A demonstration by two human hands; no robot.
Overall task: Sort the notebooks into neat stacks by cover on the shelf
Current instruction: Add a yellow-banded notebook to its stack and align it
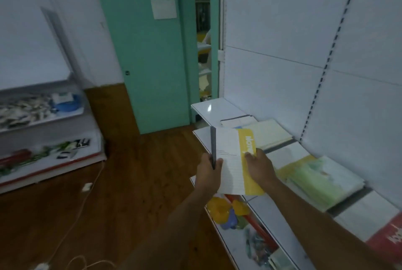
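1. Sorting looks partly done: a pale stack (269, 133), a green-covered stack (326, 179) and a red notebook (389, 241) lie on the shelf (356, 199).
2. Above its front edge, the left hand (207, 171) grips a dark-edged notebook (213, 145); the right hand (260, 166) pinches a white-and-yellow notebook (236, 161).
3. Cables (87, 202) trail across the floor, well clear.

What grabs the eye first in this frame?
Centre frame, both hands hold a small stack of notebooks: the left hand grips the dark spine side, the right hand pinches the yellow-banded white notebook on top. Behind stands a teal door; at right, notebook stacks line the white shelf.
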